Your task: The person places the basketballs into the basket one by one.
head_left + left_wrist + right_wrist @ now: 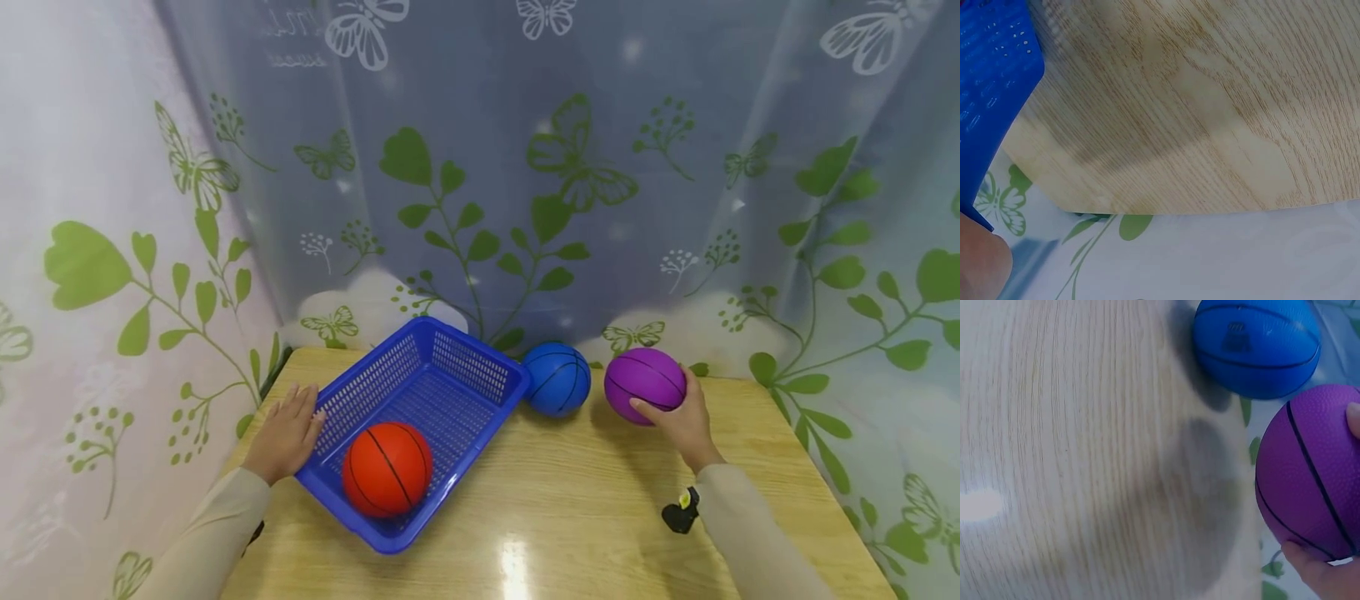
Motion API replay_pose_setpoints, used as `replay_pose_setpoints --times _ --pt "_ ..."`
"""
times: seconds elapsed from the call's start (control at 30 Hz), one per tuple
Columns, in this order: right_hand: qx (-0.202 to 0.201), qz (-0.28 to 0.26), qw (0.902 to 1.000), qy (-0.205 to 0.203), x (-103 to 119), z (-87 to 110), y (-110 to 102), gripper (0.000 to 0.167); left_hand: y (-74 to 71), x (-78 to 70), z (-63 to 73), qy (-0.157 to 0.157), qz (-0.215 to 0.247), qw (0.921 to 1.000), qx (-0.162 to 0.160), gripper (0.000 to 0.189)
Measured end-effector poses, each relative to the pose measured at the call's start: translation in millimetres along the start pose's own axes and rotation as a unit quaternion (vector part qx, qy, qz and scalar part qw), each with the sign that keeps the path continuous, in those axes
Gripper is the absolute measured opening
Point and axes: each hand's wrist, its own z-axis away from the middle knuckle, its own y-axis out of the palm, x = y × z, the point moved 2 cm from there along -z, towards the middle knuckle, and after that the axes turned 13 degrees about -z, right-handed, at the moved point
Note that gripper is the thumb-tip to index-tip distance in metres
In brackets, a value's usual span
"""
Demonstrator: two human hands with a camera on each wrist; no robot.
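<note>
Nearest me, a red ball (387,469) sits in the near end of the blue basket (442,408) on the wooden surface (540,492). The left hand (287,433) rests at the basket's left rim, fingers straight. Farther off, the right hand (686,421) grips a purple ball (641,383) (its shadow darkens the wood). By the basket's right corner is a blue ball (558,381); behind hangs a butterfly-patterned curtain (480,100).

We see glare on the table (558,492) in the head view; dimmer wrist views show soft shadows.
</note>
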Motion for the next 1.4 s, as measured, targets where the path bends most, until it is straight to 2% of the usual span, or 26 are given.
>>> replay_pose_setpoints --times 0.2,0.4,0.63,0.93,1.2,1.4 --pt "0.011 -0.003 0.9997 -0.023 10 6.5 3 0.108 -5.6 -3.4 1.3 0.000 -0.002 1.0000 0.001 0.055" --pt "0.022 0.005 0.9992 -0.034 28 16.6 14 0.108 -6.0 -4.6 1.4 0.001 -0.006 1.0000 0.006 0.055" --pt "0.048 -0.027 0.9977 -0.039 48 22.8 39 0.108 -5.0 -3.5 1.4 0.002 -0.013 0.9999 0.008 0.055" --pt "0.044 -0.040 0.9958 -0.070 67 26.1 62 0.106 -4.8 -2.8 0.8 0.001 -0.013 0.9998 0.015 0.057" --pt "0.083 -0.095 0.9900 -0.064 86 31.9 89 0.105 -4.6 -2.2 0.1 0.002 -0.018 0.9998 0.011 0.057" --pt "0.102 -0.077 0.9898 -0.063 98 39.9 118 0.106 -4.6 -2.1 0.5 0.003 -0.015 0.9998 0.011 0.057"
